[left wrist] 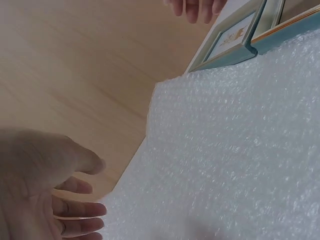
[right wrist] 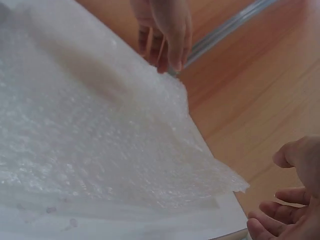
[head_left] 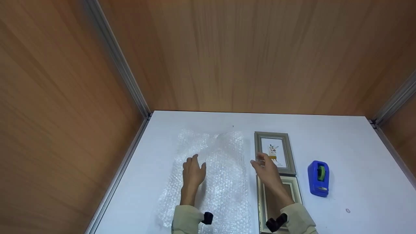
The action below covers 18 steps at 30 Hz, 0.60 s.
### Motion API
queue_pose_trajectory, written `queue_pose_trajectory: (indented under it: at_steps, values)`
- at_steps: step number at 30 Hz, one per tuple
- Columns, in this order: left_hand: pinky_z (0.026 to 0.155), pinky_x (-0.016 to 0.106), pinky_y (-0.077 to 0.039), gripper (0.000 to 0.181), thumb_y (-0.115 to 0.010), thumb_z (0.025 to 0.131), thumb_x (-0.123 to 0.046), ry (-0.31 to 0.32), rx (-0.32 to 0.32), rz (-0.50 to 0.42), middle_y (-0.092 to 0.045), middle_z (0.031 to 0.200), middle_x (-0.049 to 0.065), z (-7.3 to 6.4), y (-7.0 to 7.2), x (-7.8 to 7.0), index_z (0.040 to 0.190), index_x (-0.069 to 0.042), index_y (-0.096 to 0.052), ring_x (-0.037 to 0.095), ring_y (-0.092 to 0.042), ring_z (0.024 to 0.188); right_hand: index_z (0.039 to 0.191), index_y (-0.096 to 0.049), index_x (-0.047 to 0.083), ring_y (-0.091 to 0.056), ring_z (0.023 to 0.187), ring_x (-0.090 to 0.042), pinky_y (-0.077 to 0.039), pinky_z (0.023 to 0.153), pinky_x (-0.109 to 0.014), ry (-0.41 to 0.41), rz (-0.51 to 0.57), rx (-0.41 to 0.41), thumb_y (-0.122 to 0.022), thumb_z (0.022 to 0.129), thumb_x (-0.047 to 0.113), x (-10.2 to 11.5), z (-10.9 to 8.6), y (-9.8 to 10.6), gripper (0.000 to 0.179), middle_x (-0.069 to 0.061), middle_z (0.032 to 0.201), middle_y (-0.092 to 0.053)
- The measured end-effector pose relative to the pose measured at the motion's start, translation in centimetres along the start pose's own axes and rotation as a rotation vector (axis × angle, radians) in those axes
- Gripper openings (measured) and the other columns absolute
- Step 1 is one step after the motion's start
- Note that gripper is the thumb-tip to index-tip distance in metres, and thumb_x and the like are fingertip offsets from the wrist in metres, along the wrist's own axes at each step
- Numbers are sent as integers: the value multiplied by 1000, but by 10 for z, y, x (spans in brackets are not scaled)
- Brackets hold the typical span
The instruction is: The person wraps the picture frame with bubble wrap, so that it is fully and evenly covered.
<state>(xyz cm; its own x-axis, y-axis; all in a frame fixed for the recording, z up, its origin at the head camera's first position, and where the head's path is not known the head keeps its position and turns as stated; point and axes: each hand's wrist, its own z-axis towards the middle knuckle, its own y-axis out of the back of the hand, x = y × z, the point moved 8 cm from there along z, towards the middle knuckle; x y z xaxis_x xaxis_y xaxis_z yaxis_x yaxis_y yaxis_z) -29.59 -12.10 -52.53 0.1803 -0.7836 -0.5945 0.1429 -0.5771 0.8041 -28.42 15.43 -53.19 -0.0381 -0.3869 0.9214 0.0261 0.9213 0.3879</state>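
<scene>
A sheet of bubble wrap (head_left: 224,182) lies spread on the white table. Over its left part hovers my left hand (head_left: 194,172), fingers extended and thumb apart, holding nothing. My right hand (head_left: 266,169) is above the frames to the right of the wrap, fingers loosely bent, with nothing in its grasp. Beneath it lies a picture frame (head_left: 291,152) with a small plant print on white. A second frame (head_left: 296,191), brown inside, sits directly below the first, partly hidden by my right forearm. In the left wrist view, the bubble wrap (left wrist: 225,140) fills much of the picture.
A blue tape dispenser (head_left: 313,178) with a green roll stands right of the frames. Wooden panels (head_left: 253,58) wall the table (head_left: 344,146) at the back and sides, with metal rails (head_left: 118,52) at the corners. A small round spot (head_left: 347,210) lies near the right.
</scene>
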Motion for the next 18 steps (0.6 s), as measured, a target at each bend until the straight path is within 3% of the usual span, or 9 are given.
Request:
queue_pose_trajectory:
  at_steps: [7, 11, 15, 18]
  values:
    - [90, 49, -41, 45, -56, 89, -11, 130, -52, -52, -45, 122, 25, -5, 17, 41, 131, 2, -46, 40, -42, 115, 131, -43, 2, -52, 113, -29, -48, 88, -41, -10, -19, 9, -58, 91, 25, -8, 3, -15, 49, -18, 126, -50]
    - [90, 52, -39, 44, -53, 89, -7, 184, -78, -22, -43, 121, 29, -8, 28, 64, 130, 5, -44, 43, -39, 115, 131, -44, 0, -53, 111, -32, -49, 86, -43, -16, -31, 14, -59, 90, 21, -16, 3, -23, 48, -20, 124, -51]
    - [90, 58, -34, 46, -53, 89, -9, 237, -58, 26, -41, 121, 33, -11, 36, 86, 130, 7, -42, 47, -36, 115, 130, -45, -1, -53, 110, -33, -48, 85, -44, -38, -30, 17, -60, 90, 22, -25, 2, -29, 48, -21, 123, -53]
    - [90, 61, -31, 49, -51, 90, -12, 274, -9, 17, -37, 122, 36, -15, 39, 102, 132, 9, -38, 50, -33, 115, 129, -45, -3, -53, 111, -35, -47, 87, -45, -47, -16, 18, -60, 89, 21, -30, 2, -34, 49, -22, 122, -53]
